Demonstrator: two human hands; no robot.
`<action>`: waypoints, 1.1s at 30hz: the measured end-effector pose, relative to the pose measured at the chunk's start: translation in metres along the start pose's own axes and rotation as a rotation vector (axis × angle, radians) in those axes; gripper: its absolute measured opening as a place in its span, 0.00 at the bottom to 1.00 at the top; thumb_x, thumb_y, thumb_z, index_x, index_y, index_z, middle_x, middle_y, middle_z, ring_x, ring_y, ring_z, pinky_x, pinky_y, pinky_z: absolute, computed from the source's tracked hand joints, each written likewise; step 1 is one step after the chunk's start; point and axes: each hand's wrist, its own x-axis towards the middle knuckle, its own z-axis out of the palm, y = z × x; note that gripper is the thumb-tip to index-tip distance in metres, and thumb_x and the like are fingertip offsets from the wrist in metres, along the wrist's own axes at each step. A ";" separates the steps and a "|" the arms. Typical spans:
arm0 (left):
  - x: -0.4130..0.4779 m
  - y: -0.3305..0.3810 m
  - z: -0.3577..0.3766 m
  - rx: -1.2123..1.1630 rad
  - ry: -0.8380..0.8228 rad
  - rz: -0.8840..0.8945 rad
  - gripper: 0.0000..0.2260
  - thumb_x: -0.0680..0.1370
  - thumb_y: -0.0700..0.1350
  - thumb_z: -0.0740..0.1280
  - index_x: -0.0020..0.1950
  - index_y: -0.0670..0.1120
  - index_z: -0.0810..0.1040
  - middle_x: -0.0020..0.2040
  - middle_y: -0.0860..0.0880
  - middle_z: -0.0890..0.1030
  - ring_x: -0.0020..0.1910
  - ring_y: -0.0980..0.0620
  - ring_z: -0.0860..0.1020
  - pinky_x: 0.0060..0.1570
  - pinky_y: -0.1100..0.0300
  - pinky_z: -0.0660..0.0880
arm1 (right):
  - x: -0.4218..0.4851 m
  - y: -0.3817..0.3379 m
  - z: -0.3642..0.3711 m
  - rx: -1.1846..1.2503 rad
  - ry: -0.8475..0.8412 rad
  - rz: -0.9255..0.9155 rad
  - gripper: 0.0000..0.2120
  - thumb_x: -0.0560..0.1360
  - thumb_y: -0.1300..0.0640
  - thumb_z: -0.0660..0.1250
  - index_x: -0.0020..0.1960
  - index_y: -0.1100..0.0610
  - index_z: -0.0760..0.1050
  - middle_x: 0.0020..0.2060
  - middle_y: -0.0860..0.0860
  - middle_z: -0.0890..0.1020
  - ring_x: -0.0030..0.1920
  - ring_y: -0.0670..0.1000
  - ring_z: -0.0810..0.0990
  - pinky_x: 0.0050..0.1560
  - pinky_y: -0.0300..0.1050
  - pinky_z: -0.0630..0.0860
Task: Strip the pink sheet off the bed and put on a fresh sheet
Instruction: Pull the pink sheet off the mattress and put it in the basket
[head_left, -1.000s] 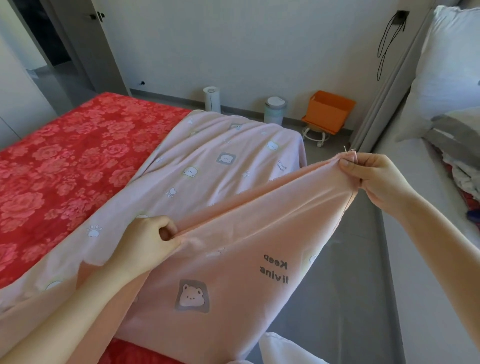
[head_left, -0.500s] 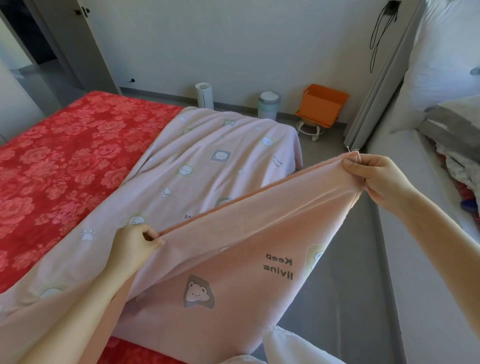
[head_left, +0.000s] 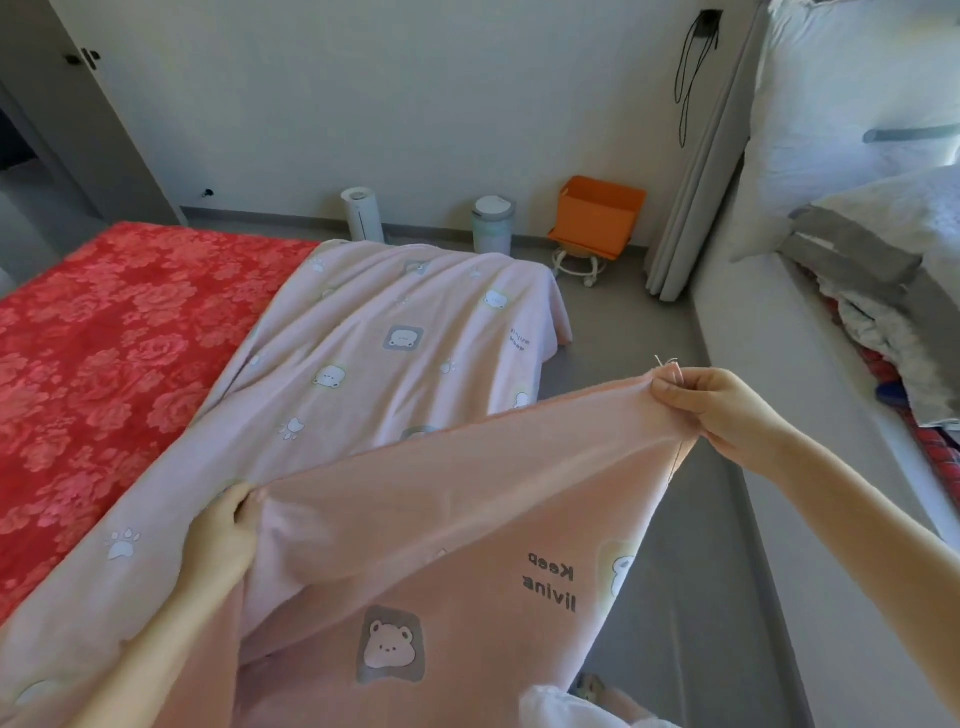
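Head view looks down along the bed (head_left: 104, 338), which shows a red cover with a rose pattern. The pink sheet (head_left: 395, 364) lies on the right part of the bed, and its far end hangs over the far right corner of the bed toward the grey floor. The near part of the sheet is lifted off the bed and stretched between both hands. The left hand (head_left: 223, 535) is above the near part of the bed, with fingers curled around a bunched fold of the sheet. The right hand (head_left: 711, 400) is out past the right side of the bed, above the floor, and pinches a corner of the sheet between thumb and fingers; some loose threads stick up from this corner. On the hanging part, the words "Keep living" (head_left: 550, 582) can be read in dark letters, mirrored. Below them is a pink bear in a grey square (head_left: 389, 644). Smaller bears and white paw prints are spread over the part that lies on the bed; a small line of writing near its far edge is too small to read. Beyond the far end of the bed, along the wall, stand a white cylinder (head_left: 361, 213), a pale green bin (head_left: 492, 223) and an orange box (head_left: 597, 218). Right of the bed, across the floor, white pillows (head_left: 831, 130) lie on a pale ledge.
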 end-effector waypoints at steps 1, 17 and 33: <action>0.013 0.010 -0.001 -0.021 0.047 0.011 0.10 0.81 0.39 0.59 0.40 0.41 0.73 0.36 0.45 0.75 0.35 0.52 0.69 0.37 0.65 0.66 | 0.004 0.006 -0.001 0.005 0.005 0.042 0.19 0.66 0.47 0.76 0.47 0.60 0.81 0.44 0.57 0.83 0.41 0.53 0.82 0.42 0.44 0.79; 0.330 0.257 0.082 0.111 0.198 0.275 0.10 0.80 0.43 0.60 0.52 0.39 0.77 0.51 0.36 0.80 0.51 0.37 0.77 0.51 0.49 0.70 | 0.223 -0.007 -0.093 0.235 0.331 0.143 0.07 0.78 0.59 0.66 0.45 0.61 0.80 0.41 0.54 0.82 0.40 0.51 0.78 0.45 0.46 0.78; 0.605 0.392 0.240 0.264 0.198 0.179 0.10 0.80 0.42 0.60 0.53 0.39 0.77 0.53 0.34 0.79 0.53 0.34 0.75 0.52 0.49 0.69 | 0.543 -0.032 -0.199 0.123 0.362 0.143 0.09 0.76 0.55 0.65 0.40 0.58 0.71 0.37 0.54 0.63 0.39 0.55 0.59 0.34 0.44 0.54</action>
